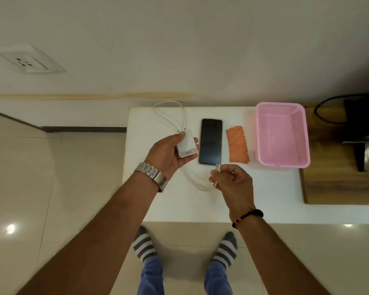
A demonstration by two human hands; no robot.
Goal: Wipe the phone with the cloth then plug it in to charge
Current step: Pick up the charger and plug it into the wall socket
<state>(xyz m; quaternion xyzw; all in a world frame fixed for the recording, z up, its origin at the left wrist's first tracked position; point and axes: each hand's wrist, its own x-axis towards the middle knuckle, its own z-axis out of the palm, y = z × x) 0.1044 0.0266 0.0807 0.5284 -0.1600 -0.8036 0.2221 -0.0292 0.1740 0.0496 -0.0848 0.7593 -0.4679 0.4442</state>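
A dark-screened phone (210,141) lies face up on the white table (264,188). Just right of it lies a folded orange cloth (237,144). My left hand (168,155) holds a white charger adapter (186,145) with its two pins pointing away, just left of the phone. My right hand (232,184) pinches the plug end of the white cable (217,167) right below the phone's near edge. The cable loops behind the adapter (168,111) and under my hands.
An empty pink plastic basket (282,135) stands right of the cloth. A white wall socket (29,61) sits on the wall at far left. A dark stand and black cable (358,124) are on a wooden surface at right. My socked feet (145,245) stand below the table edge.
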